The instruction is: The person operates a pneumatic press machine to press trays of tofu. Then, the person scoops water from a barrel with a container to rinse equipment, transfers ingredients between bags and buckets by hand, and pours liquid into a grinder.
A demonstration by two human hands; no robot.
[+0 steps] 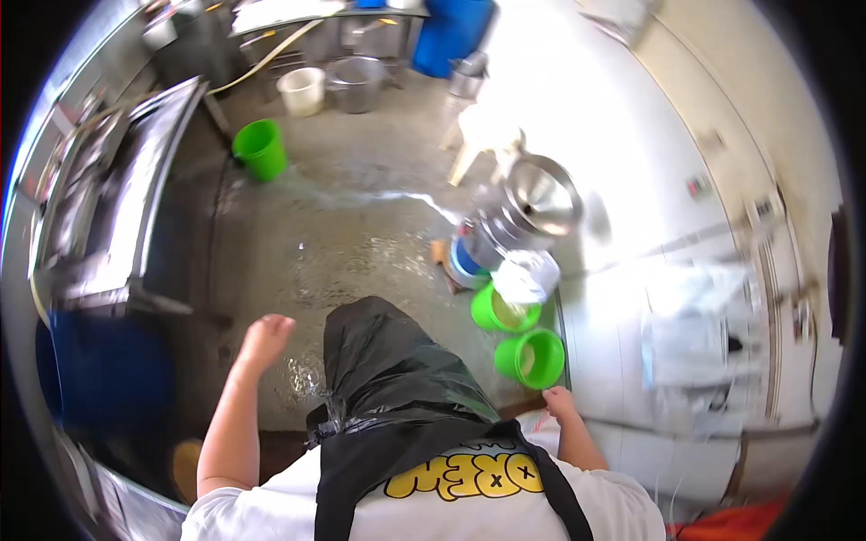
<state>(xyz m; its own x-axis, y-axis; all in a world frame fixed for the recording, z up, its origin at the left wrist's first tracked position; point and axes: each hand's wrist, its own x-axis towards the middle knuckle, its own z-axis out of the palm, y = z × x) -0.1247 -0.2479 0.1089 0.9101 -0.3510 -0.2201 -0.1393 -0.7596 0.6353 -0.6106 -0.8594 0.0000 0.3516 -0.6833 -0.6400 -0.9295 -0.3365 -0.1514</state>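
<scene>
My left hand (268, 338) is held out over the wet floor with its fingers curled; nothing shows in it. On the other side, my right hand (557, 402) is closed beside my body, near a green bucket (530, 359), and whatever it may hold is too small to make out. A second green bucket (492, 309) stands just beyond, with a white plastic bag (526, 276) at its rim. Between my hands a black apron (388, 361) covers my front and raised leg.
A steel machine with a round funnel (544, 195) stands ahead right. Another green bucket (260, 150) is ahead left, near a metal table (167, 180). A blue barrel (113, 370) stands at left. White and grey tubs (301, 92) are at the back.
</scene>
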